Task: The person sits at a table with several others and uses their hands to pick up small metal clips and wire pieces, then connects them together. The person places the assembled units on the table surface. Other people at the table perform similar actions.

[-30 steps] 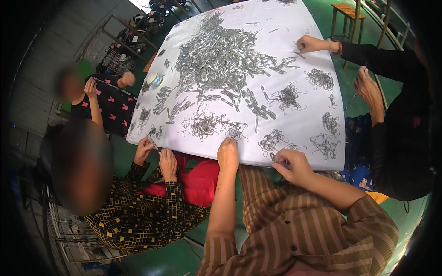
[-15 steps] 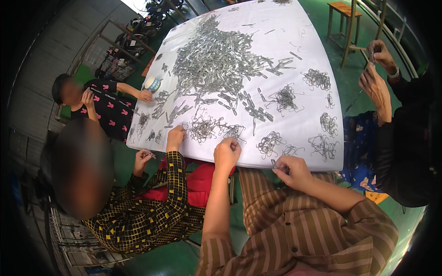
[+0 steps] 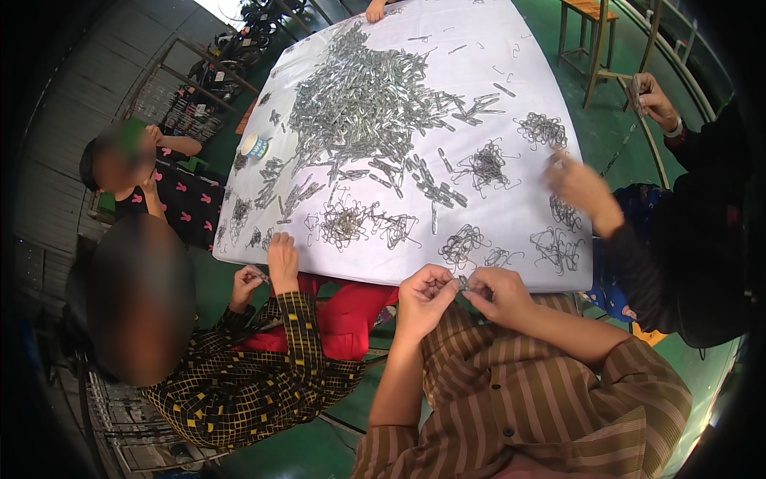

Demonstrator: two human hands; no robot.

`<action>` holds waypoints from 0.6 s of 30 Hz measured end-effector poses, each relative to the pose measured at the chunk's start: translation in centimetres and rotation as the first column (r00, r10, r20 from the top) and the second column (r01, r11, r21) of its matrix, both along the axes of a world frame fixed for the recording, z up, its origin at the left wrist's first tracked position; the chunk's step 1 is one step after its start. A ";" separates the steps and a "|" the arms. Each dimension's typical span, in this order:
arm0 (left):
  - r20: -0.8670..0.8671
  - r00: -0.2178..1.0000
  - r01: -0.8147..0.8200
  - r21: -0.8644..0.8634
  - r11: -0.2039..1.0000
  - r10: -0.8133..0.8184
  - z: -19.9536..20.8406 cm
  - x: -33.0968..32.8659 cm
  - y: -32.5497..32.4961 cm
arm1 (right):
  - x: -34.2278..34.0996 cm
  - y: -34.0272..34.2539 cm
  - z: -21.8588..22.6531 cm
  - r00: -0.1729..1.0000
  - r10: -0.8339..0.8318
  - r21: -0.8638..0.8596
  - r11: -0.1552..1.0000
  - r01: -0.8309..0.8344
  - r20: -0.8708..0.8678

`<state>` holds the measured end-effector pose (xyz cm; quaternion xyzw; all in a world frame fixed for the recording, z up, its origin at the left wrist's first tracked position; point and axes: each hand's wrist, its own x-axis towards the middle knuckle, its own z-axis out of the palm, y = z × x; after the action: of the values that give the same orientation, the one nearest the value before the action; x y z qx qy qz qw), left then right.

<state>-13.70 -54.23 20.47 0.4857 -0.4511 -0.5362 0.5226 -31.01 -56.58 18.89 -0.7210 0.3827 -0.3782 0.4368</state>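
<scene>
Just over the near table edge, my left hand [image 3: 428, 300] and my right hand [image 3: 501, 297] meet, thumbs and fingertips pinched. A small shiny metal strip [image 3: 463, 283] shows between them, in my right fingertips. Whatever the left fingers pinch is too small to make out. Right beyond my hands lies a tangle of thin wire hooks [image 3: 464, 245] on the white-covered table [image 3: 515, 211]. Farther back spreads a big heap of flat silvery metal pieces [image 3: 359, 104], with loose ones trailing toward me.
More hook piles [image 3: 345, 225] lie along the near side and the right. At the left edge stands a paper cup [image 3: 254, 147]. Co-workers sit to my left and right; one's blurred hand [image 3: 581, 190] reaches over the table. A wooden stool [image 3: 592, 16] stands beyond.
My left hand has come back from the hooks on the table to meet my right hand. The neighbour on the right reaches in; the left neighbour's hand has drawn back. A hand appears at the far edge.
</scene>
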 end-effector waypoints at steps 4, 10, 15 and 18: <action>0.078 0.993 -0.082 -0.022 0.996 0.084 0.1 -0.8 0.1 | 0.0 0.1 -0.1 1.000 -0.014 -0.023 1.000 0.014 -0.010; 0.147 0.976 -0.147 -0.082 0.986 0.158 0.5 -1.3 0.2 | -0.1 0.1 0.1 0.999 -0.006 -0.088 0.996 0.003 -0.034; 0.335 0.928 -0.143 -0.079 0.987 0.161 0.1 -1.1 0.7 | -0.1 0.3 0.0 0.999 -0.017 -0.074 0.997 0.014 -0.039; 0.334 0.926 -0.149 -0.096 0.984 0.173 0.2 -1.4 0.6 | -0.1 0.2 0.0 0.998 0.001 -0.117 0.993 -0.008 -0.061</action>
<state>-15.13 -53.58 20.64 0.5883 -0.5116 -0.3833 0.4951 -31.11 -56.35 18.87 -0.7574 0.3714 -0.3767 0.3828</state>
